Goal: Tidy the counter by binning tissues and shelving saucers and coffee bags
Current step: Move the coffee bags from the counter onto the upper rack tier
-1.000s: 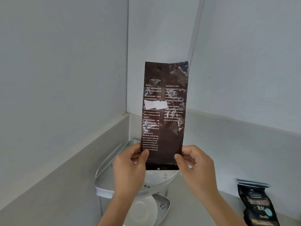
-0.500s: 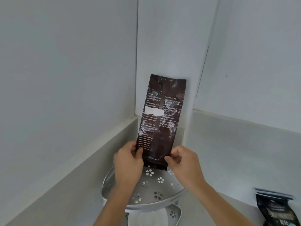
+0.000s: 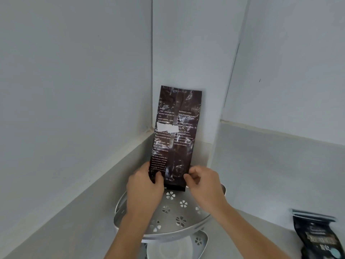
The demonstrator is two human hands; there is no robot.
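Note:
A tall dark brown coffee bag with white print stands upright in the wall corner, its bottom on the top tier of a silver corner shelf. My left hand pinches its lower left edge. My right hand pinches its lower right edge. A white saucer lies on the shelf's lower tier, partly hidden by the top tier. A second dark coffee bag leans against the backsplash on the counter at the far right.
The shelf's top tier has flower-shaped cut-outs and a raised rim. White walls meet in the corner behind the bag. A grey backsplash runs along both sides above the counter.
Both hands have lowered the brown coffee bag and pushed it back into the corner, and its bottom now rests on the shelf's top tier. The view has moved closer.

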